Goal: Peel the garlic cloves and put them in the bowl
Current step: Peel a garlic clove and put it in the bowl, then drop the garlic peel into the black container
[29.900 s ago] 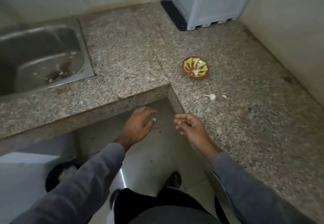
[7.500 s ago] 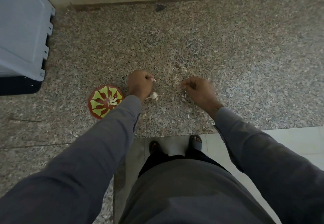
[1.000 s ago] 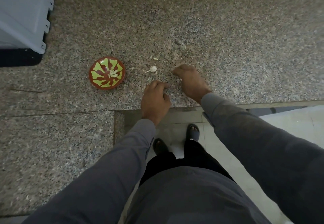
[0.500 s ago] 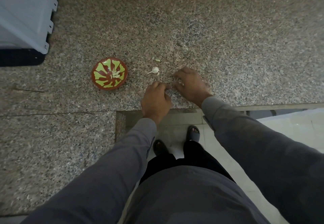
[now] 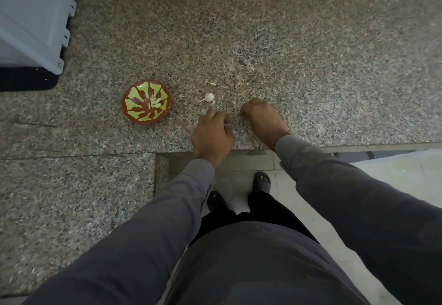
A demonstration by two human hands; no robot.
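A red bowl with green leaf pattern [image 5: 128, 113] stands on the granite counter and holds a few peeled garlic cloves [image 5: 155, 102]. To its right lies a white garlic piece with a stem [image 5: 208, 97], and a small scrap [image 5: 212, 84] lies just beyond that. My left hand [image 5: 211, 135] rests knuckles up near the counter's front edge, fingers curled under. My right hand [image 5: 262, 119] sits beside it, its curled fingertips on the counter. What either hand holds is hidden.
A grey-blue plastic appliance [image 5: 33, 18] on a black base stands at the back left. The wall runs along the far edge of the counter [image 5: 311, 53]. The counter is L-shaped, and I stand in its inner corner on a tiled floor [image 5: 394, 166].
My right hand has drawn back slightly toward the counter's edge and curled its fingers more. My left hand has stayed where it was. The bowl and the garlic piece have not moved.
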